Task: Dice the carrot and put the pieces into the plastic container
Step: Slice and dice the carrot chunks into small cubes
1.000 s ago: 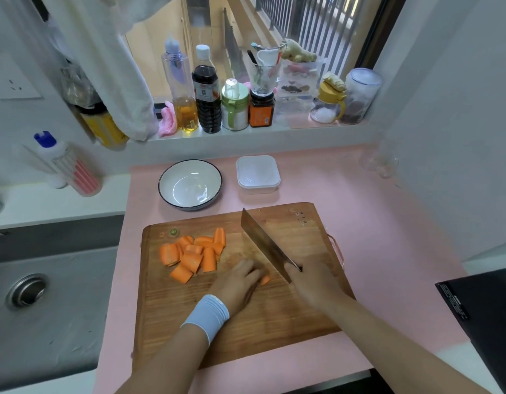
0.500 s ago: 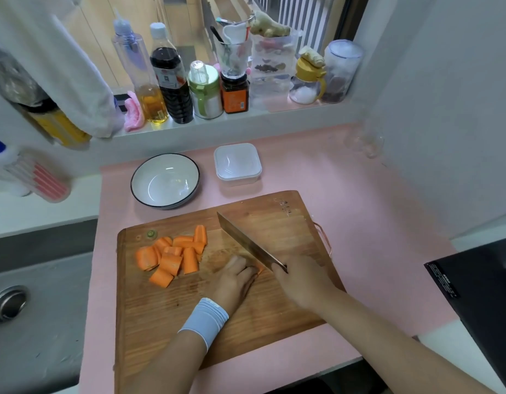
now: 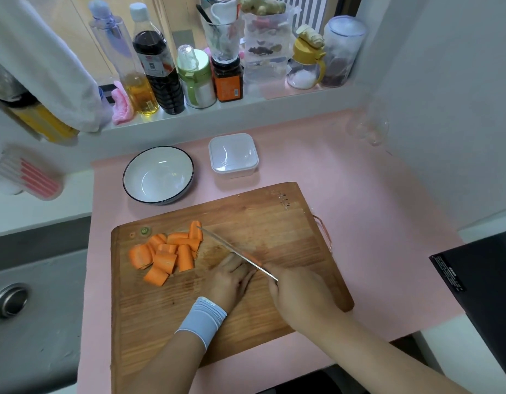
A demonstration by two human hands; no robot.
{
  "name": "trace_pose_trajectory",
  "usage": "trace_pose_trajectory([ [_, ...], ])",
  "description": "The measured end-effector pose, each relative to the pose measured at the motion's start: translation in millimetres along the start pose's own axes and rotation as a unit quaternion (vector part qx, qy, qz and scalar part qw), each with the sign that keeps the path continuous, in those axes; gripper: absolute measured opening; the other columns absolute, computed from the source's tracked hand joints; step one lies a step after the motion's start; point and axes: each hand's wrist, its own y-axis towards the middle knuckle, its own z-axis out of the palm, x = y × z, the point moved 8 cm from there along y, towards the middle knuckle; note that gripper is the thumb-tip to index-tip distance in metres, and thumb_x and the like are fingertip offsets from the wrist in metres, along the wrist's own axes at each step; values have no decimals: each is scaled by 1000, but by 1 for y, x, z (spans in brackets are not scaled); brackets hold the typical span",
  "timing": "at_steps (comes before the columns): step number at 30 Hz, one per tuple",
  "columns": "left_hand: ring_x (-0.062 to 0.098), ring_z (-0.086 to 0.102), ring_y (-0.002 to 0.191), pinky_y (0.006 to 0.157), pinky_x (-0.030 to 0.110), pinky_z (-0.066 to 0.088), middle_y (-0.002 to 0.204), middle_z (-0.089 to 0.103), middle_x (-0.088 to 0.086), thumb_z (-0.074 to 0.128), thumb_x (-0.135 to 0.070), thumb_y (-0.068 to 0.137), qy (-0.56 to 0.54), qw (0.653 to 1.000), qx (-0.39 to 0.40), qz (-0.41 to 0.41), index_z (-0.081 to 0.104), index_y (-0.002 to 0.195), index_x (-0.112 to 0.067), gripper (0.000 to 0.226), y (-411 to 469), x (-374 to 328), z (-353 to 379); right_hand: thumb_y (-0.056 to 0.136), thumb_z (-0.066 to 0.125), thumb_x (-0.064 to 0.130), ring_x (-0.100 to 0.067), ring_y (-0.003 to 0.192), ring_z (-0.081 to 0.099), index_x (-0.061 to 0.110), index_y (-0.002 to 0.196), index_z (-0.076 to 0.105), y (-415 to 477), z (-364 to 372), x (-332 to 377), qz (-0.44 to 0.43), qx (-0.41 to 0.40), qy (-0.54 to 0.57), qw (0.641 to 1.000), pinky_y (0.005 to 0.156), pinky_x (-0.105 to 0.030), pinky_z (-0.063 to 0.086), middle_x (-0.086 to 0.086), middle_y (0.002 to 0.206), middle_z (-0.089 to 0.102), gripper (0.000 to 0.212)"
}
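- Several thick carrot chunks (image 3: 166,253) lie heaped near the far left corner of the wooden cutting board (image 3: 166,331). None is in the plastic container (image 3: 234,172) yet. It stands open on the pink mat (image 3: 360,211) just beyond the board's far edge, beside a white bowl (image 3: 126,169).
- The left hand (image 3: 232,280), with a grey wristband (image 3: 202,319) at its wrist, bends its fingers down near the middle of the board. It pins a carrot piece (image 3: 249,256), of which only an orange sliver shows against the blade.
- The right hand (image 3: 297,294) is clenched round the handle of the cleaver (image 3: 234,251). The handle is hidden in the fist. The blade is seen edge-on, touching the left knuckles, and its tip reaches the heap.
- Carrot is likely stiff, dense and light. It should not give under the fingers but may resist the blade and then split suddenly.
- Curved faces probably roll, so each chunk is best laid on a flat cut face and held from above, fingertips tucked back from the edge.
- Fresh cut faces may be slick, so the dice could skid when gathered.
- The container looks light and may slide on the mat, so steadying it by a wall seems wise.
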Motion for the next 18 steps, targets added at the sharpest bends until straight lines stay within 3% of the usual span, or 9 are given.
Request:
trace_pose_trajectory([
  [7, 19, 62, 100, 89, 27, 51, 103, 69, 1, 68, -16, 90, 9, 1000, 3, -11, 75, 91, -10, 9, 4, -1, -5, 103, 38, 37, -26, 87, 65, 30, 116, 63, 2, -4, -4, 4, -3, -6, 1000, 75, -36, 52, 0, 92, 70, 29],
  [13, 17, 61, 93, 85, 27, 51, 94, 67, -1, 69, -15, 89, 3, 1000, 6, -21, 74, 87, -11, 6, 4, 0, -3, 103, 39, 34, -26, 79, 62, 29, 92, 58, 4, -7, -3, 19, 19, 5, 1000, 64, -32, 39, 0, 86, 67, 23],
  [18, 16, 61, 94, 89, 23, 49, 93, 66, 0, 70, -14, 89, -10, 1000, 6, -17, 74, 89, -11, 5, 5, -1, -4, 103, 41, 31, -21, 73, 57, 22, 94, 63, 10, -4, -8, 14, 40, 11, 999, 61, -30, 36, 3, 80, 63, 25],
])
